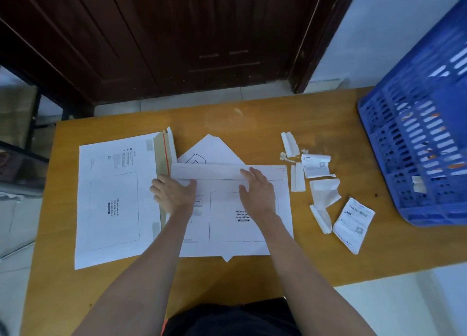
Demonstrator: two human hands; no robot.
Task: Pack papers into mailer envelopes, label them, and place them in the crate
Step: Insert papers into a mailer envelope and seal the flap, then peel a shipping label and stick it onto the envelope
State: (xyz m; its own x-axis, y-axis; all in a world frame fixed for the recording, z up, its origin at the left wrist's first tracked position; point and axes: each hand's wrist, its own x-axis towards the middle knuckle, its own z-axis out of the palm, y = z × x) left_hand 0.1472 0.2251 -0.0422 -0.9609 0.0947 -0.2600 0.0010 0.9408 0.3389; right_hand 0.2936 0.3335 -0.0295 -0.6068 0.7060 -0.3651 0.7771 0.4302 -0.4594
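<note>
White mailer envelope (235, 216) flat at frame centre, long axis left-right, folded flap edge toward top. Left hand (174, 194) and right hand (257, 191) pressing flap, fingers straight, gripping nothing. Paper sheets (209, 148) poking out above. Second envelope (113, 199) at left, turned sideways. Labels (353, 224) and peeled strips (323, 196) right; blue crate (424, 133) far right.

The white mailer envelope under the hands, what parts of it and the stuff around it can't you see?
Head view:
- White cardboard mailer envelope: its printed waybill box is partly covered by the right hand and forearm.
- Small print beside the left hand: blurred, too small.
- Folded white paper: its lower part is behind the envelope.
- Blue plastic crate: cut off by the right edge.
</note>
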